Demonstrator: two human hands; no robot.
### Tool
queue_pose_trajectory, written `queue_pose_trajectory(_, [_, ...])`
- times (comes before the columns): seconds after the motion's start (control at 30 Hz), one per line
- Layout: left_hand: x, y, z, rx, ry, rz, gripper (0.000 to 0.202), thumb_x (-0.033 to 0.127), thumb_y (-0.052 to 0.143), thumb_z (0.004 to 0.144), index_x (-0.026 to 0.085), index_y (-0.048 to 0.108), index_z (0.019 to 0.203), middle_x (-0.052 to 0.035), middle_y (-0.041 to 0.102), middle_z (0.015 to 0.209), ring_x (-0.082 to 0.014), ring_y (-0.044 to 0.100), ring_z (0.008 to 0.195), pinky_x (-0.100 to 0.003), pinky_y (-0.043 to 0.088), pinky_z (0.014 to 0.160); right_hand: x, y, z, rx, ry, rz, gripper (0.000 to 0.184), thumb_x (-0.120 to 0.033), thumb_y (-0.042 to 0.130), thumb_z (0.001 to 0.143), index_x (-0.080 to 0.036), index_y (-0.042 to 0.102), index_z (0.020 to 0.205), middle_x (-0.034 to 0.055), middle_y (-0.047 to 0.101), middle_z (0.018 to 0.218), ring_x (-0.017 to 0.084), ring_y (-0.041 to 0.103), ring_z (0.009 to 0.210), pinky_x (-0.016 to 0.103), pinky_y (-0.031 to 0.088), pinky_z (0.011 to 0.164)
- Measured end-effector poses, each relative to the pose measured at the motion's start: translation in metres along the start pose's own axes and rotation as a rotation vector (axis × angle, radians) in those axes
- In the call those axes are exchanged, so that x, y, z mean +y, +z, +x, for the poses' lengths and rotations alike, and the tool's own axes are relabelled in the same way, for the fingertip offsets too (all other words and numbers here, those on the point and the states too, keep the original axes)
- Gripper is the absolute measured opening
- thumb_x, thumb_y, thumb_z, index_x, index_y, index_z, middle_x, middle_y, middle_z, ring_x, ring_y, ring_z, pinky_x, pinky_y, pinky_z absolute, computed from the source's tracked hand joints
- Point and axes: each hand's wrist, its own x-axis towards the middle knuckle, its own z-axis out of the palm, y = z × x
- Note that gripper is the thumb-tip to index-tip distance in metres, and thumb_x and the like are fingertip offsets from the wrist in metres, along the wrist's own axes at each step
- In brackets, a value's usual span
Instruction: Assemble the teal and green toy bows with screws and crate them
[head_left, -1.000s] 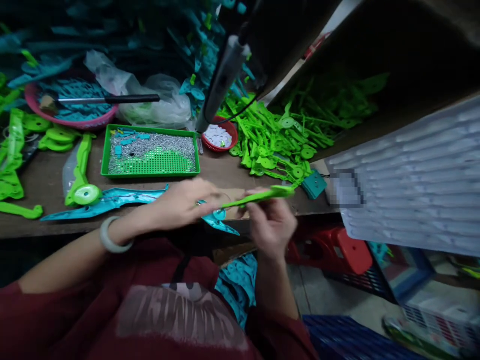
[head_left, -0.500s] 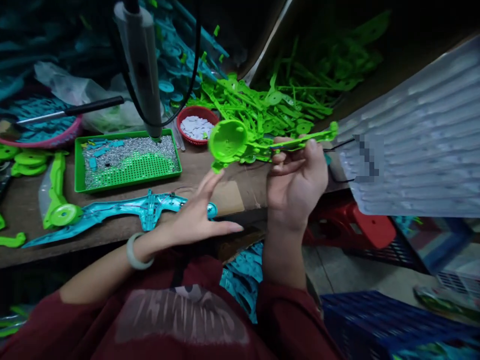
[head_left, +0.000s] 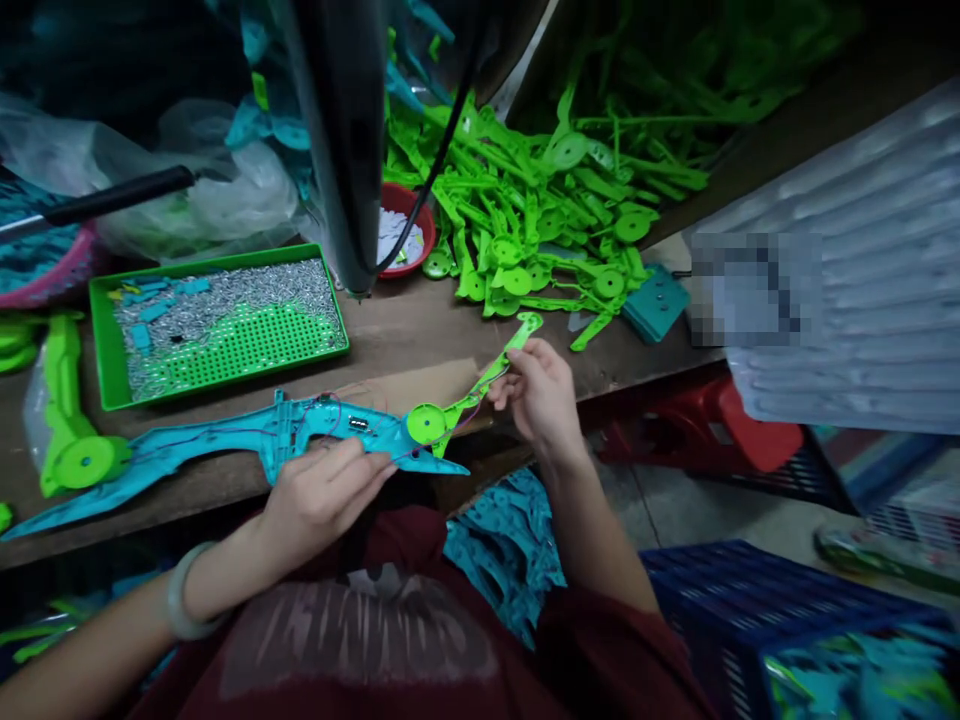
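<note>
Two bare hands come together around the right end of a long blue frame (head_left: 240, 430), which lies along the near edge of the desk (head_left: 405, 320). The right hand (head_left: 544, 400) has its fingers clamped on the slim part of a green arm (head_left: 457, 408). From that grip the arm's long axis slants left and toward the wearer, ending in a round disc over the frame's right end; whether the two touch, I cannot tell. The left hand (head_left: 322, 490) is farther from the arm, at the frame's near side, its fingertips pinched on a thin purple wire (head_left: 474, 407) just beside the disc.

The arm is bright plastic, narrow and bent, its disc marked by a small central hole. The frame is an open, ribbed shell with thin wiring along it and a small dark component near the right end.
</note>
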Motion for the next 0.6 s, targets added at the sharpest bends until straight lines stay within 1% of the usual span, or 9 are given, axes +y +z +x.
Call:
queue_pose_trajectory(0.07, [-0.01,0.009,-0.002,-0.016,0.066,0.107,0.01,0.017,0.056,0.096,0.015,0.065,0.093,-0.0014,0.063,0.071,-0.0138,0.058,0.061,-0.026,0.042,0.057,0.015,0.002,0.003,-0.027,0.065,-0.007,0.036,-0.039,0.073,0.068,-0.023,0.044,0.081,-0.0087,0.059,0.051,0.011,0.055,0.032,0.016,0.042,0.028])
queue_pose_trajectory(0.1, [-0.014,0.013,-0.001,-0.023,0.087,0.146,0.012,0.017,0.055,0.097,0.016,0.065,0.092,-0.0038,0.065,0.076,-0.0146,0.058,0.062,-0.026,0.042,0.057,0.02,0.002,0.004,-0.041,0.085,-0.011,0.037,-0.04,0.074,0.067,-0.023,0.044,0.081,-0.0085,0.06,0.051,0.011,0.056,0.033,0.016,0.043,0.029])
queue_pose_trajectory(0.17, [-0.02,0.019,0.001,-0.059,0.093,0.186,0.016,0.018,0.051,0.098,0.016,0.065,0.092,-0.0096,0.069,0.096,-0.016,0.061,0.069,-0.027,0.045,0.059,0.023,0.002,0.008,-0.069,0.121,-0.017,0.039,-0.042,0.075,0.067,-0.023,0.044,0.08,-0.0074,0.062,0.051,0.011,0.058,0.035,0.016,0.045,0.03])
queue_pose_trajectory(0.23, [-0.024,0.021,0.003,-0.11,0.077,0.18,0.017,0.017,0.048,0.099,0.016,0.064,0.095,-0.0113,0.068,0.112,-0.0168,0.064,0.077,-0.027,0.048,0.063,0.024,0.0,0.01,-0.086,0.145,-0.019,0.041,-0.043,0.076,0.066,-0.023,0.043,0.08,-0.0066,0.063,0.052,0.011,0.059,0.036,0.016,0.046,0.031])
queue_pose_trajectory(0.27, [-0.025,0.021,0.002,-0.136,0.07,0.167,0.017,0.017,0.048,0.099,0.016,0.064,0.097,-0.0105,0.069,0.113,-0.0169,0.066,0.079,-0.027,0.049,0.064,0.024,-0.002,0.01,-0.092,0.156,-0.02,0.042,-0.044,0.076,0.066,-0.023,0.042,0.08,-0.0063,0.064,0.052,0.011,0.059,0.037,0.015,0.047,0.032])
queue_pose_trajectory(0.33, [-0.029,0.019,-0.002,-0.164,0.062,0.135,0.016,0.015,0.048,0.099,0.016,0.064,0.1,-0.0082,0.071,0.109,-0.0171,0.067,0.083,-0.027,0.051,0.068,0.024,-0.003,0.01,-0.119,0.182,-0.025,0.044,-0.045,0.078,0.066,-0.023,0.042,0.081,-0.0057,0.065,0.053,0.011,0.061,0.038,0.015,0.048,0.034])
queue_pose_trajectory(0.47, [-0.036,0.011,-0.014,-0.146,0.035,0.079,0.012,0.015,0.052,0.098,0.015,0.063,0.099,-0.0072,0.071,0.11,-0.0171,0.068,0.089,-0.027,0.051,0.076,0.028,0.004,0.009,-0.216,0.225,-0.037,0.046,-0.047,0.078,0.068,-0.023,0.041,0.083,-0.0054,0.066,0.053,0.012,0.064,0.041,0.016,0.052,0.038])
queue_pose_trajectory(0.53, [-0.037,0.005,-0.017,-0.136,0.032,0.063,0.01,0.015,0.052,0.097,0.015,0.063,0.098,-0.0071,0.071,0.109,-0.0163,0.067,0.088,-0.027,0.05,0.075,0.03,0.011,0.01,-0.25,0.228,-0.042,0.046,-0.048,0.077,0.069,-0.023,0.041,0.084,-0.0055,0.066,0.054,0.012,0.064,0.041,0.016,0.052,0.038])
queue_pose_trajectory(0.6, [-0.035,0.0,-0.018,-0.108,0.05,0.077,0.009,0.015,0.053,0.097,0.016,0.063,0.095,-0.0053,0.07,0.096,-0.0145,0.064,0.077,-0.026,0.047,0.067,0.03,0.016,0.012,-0.277,0.229,-0.052,0.046,-0.048,0.077,0.069,-0.023,0.041,0.084,-0.0057,0.067,0.055,0.012,0.065,0.041,0.017,0.052,0.038])
